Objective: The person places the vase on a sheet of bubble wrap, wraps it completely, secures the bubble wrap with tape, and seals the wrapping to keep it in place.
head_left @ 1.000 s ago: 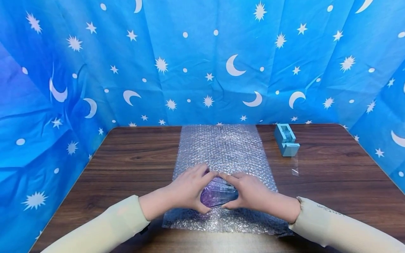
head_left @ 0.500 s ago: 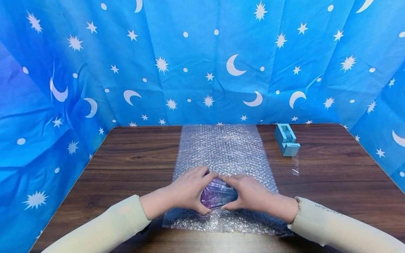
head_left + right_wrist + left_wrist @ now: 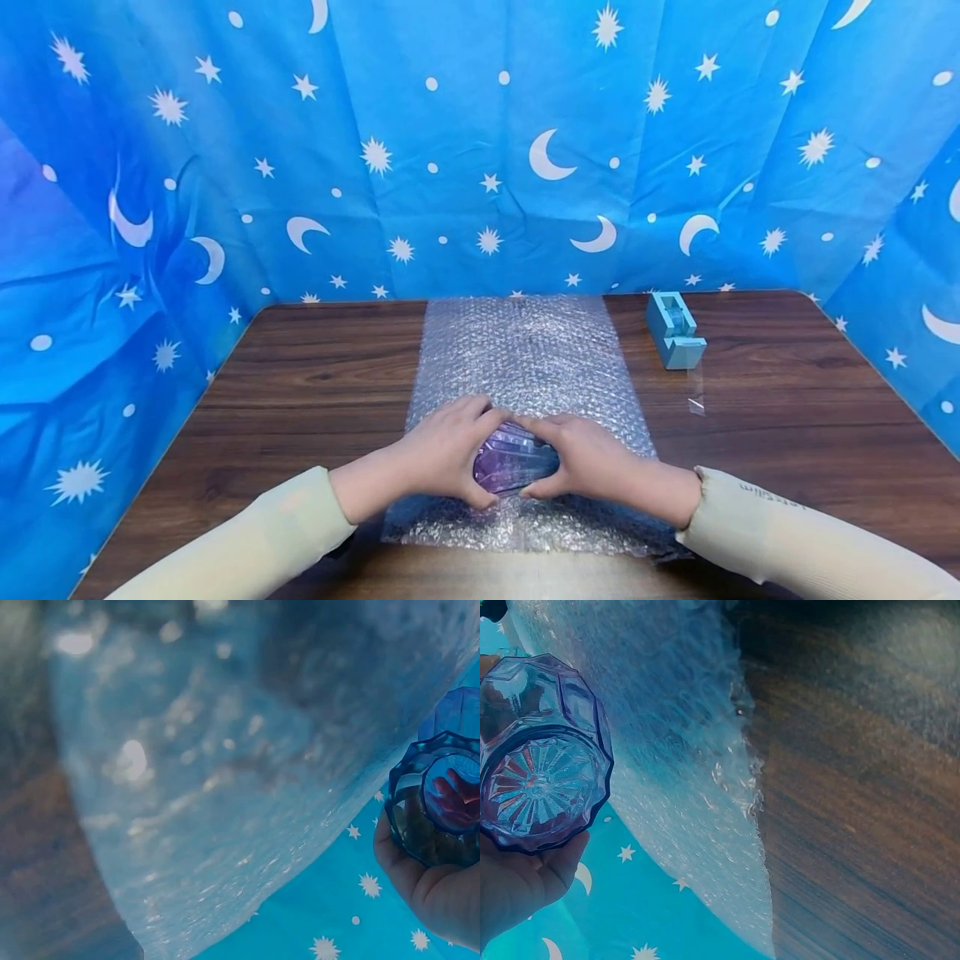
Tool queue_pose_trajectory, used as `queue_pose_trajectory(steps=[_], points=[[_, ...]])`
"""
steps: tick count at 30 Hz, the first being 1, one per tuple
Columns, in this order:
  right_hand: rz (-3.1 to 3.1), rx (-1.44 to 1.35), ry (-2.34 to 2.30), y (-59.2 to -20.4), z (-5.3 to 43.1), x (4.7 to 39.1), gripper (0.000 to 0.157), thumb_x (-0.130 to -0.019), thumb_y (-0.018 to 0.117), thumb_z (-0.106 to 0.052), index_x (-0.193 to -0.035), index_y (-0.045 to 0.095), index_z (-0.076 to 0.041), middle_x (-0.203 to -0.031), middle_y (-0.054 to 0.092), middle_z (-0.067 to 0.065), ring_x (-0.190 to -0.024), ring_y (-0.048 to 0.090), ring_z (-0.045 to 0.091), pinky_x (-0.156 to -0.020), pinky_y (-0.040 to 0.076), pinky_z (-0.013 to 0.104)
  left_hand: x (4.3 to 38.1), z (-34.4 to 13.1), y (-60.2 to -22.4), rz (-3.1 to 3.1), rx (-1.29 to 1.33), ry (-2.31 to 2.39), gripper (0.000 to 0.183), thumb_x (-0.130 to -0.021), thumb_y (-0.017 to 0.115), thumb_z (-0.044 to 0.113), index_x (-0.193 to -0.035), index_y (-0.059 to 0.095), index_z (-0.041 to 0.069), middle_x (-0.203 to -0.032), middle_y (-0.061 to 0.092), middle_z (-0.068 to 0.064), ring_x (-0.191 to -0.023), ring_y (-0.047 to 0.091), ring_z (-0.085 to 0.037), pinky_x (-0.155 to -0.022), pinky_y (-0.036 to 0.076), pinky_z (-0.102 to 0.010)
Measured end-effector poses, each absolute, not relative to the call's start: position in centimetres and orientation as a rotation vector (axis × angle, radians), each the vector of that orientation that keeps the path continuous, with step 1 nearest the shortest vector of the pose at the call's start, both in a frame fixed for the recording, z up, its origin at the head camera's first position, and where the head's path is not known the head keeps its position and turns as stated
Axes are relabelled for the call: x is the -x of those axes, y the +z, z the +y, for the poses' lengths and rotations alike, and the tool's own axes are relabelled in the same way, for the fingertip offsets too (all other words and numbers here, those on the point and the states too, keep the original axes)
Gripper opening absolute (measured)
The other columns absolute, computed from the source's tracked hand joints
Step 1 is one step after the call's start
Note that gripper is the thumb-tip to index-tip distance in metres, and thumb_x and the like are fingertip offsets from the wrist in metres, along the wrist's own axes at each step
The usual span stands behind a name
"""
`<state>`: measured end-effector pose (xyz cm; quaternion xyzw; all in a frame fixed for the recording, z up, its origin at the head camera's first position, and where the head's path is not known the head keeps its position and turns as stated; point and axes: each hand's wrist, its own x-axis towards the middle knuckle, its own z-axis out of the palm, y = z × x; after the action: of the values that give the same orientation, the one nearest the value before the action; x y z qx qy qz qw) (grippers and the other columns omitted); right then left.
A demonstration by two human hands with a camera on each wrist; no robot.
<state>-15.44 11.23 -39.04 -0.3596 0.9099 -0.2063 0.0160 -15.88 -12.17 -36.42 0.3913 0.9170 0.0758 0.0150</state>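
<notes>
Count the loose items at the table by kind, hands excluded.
Glass vessel: 1, purple and blue, held between left hand and right hand
Bubble wrap sheet: 1
Tape dispenser: 1
Total: 3

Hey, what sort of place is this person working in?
Probably a makeshift, curtained-off packing spot: blue star-and-moon cloth hangs behind and on both sides of a wood-grain table, where bubble wrap is spread out near a tape dispenser.
</notes>
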Motion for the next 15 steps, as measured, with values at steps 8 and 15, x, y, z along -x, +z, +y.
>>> queue_pose_trajectory(steps=[8, 15], points=[[2.782, 1.117, -0.713, -39.00, 11.25, 15.79, 0.086, -0.077, 0.089, -0.043, -0.147, 0.055, -0.005, -0.126, 0.073, 0.016, -0.108, 0.072, 0.027, -0.089, 0.061, 0.040, 15.64, -11.93, -36.29, 2.887, -1.182, 0.184, 0.089, -0.067, 0.087, 0.056, -0.139, 0.055, 0.015, -0.111, 0.059, -0.001, -0.098, 0.058, -0.016, -0.084, 0.058, -0.037], [2.776, 1.106, -0.717, -39.04, 11.14, 15.78, 0.085, -0.077, 0.089, -0.041, -0.144, 0.056, -0.001, -0.127, 0.072, 0.017, -0.109, 0.072, 0.029, -0.093, 0.060, 0.042, 14.89, -12.10, -36.29, 2.956, -1.259, 0.068, 0.089, -0.073, 0.084, 0.058, -0.144, 0.051, 0.016, -0.126, 0.063, -0.010, -0.113, 0.065, -0.026, -0.098, 0.058, -0.045]])
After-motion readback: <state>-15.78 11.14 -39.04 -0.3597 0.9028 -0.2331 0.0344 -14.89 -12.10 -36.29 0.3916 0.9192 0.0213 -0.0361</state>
